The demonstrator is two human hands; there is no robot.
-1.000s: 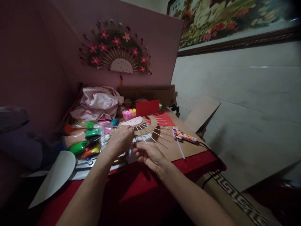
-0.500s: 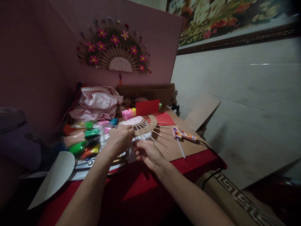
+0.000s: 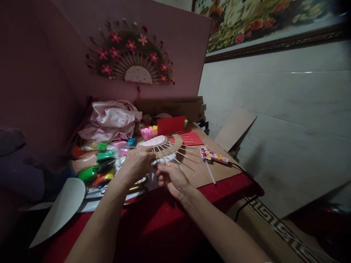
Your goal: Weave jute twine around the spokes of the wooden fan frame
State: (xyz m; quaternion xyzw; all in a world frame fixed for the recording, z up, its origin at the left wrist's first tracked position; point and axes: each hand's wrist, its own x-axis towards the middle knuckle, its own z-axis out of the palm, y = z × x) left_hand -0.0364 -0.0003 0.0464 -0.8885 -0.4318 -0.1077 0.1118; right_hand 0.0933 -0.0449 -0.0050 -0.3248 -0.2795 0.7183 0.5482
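A half-round fan of thin wooden sticks (image 3: 171, 149) lies ahead of me, with a band of brown twine across its sticks and a white, pink-dotted half-disc at its centre. My left hand (image 3: 139, 163) is closed on the near-left end of this fan, its fingertips mostly hidden. Just right of it, my right hand (image 3: 172, 179) pinches at the end of the twine band; what lies between its thumb and finger is too small to make out. The fan's far sticks spread over red paper (image 3: 193, 137) and a cardboard sheet.
A flower-patterned glue gun (image 3: 215, 156) with a cord rests on the cardboard (image 3: 196, 171). Left are bagged coloured clay (image 3: 89, 172), scissors (image 3: 137, 190), a white half-disc (image 3: 61, 208) and pink cloth (image 3: 111, 118). A finished flowered fan (image 3: 131, 45) hangs on the pink board.
The view has shifted slightly, so the surroundings sit a little further left. Both hands keep nearly the same place and grip at the fan.
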